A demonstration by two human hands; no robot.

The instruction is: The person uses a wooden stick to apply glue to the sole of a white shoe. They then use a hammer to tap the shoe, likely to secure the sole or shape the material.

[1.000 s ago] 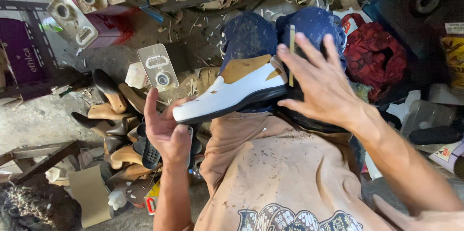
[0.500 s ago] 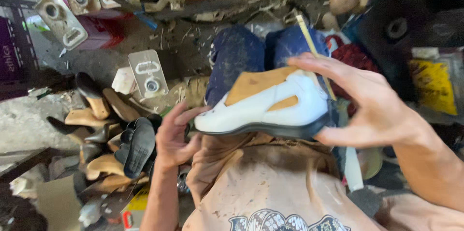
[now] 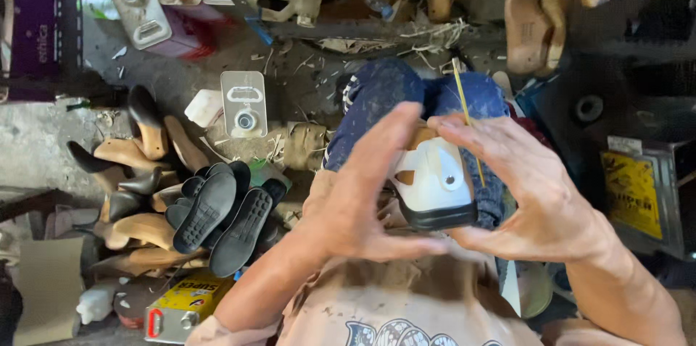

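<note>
rotated since a moment ago from side-on to heel-end view, white-and-tan shoe (image 3: 435, 183) now clasped above lap between left hand (image 3: 359, 205) and right hand (image 3: 536, 197), thin stick (image 3: 467, 118) pinched under right fingers.

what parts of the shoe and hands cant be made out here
Head view only:
- Shoe: its front and sides are hidden behind both hands; only the white heel end shows.
- Left hand: palm faces away, so its grip is hidden.
- Right hand: how the thin yellow stick is pinched is unclear.
- Right forearm: cut off by the bottom edge.
</note>
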